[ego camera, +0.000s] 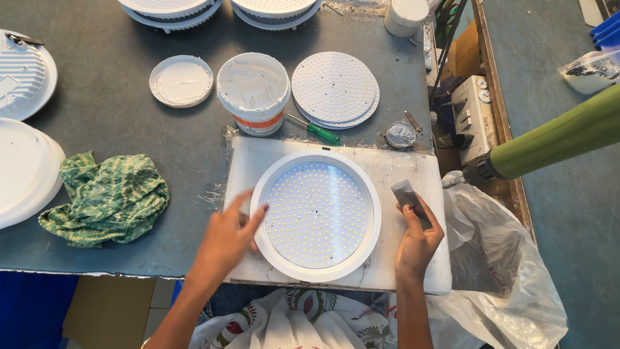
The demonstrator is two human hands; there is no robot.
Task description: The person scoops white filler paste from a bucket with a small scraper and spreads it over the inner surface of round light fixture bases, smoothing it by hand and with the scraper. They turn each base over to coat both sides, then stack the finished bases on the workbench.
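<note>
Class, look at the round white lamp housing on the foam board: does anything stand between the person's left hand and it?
Nothing visible does. The left hand is already at the left rim of the round lamp housing, fingers on its edge. The right hand holds a small grey scraper beside it.

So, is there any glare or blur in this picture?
Head view: soft glare washes the middle of the round LED panel; the left hand looks slightly motion-blurred; the right hand holding a small grey piece is sharp; shadows are faint.

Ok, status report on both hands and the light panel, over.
Left hand on round LED panel rim. Right hand holds small grey scraper. Panel flat on white board, nothing blocking.
</note>
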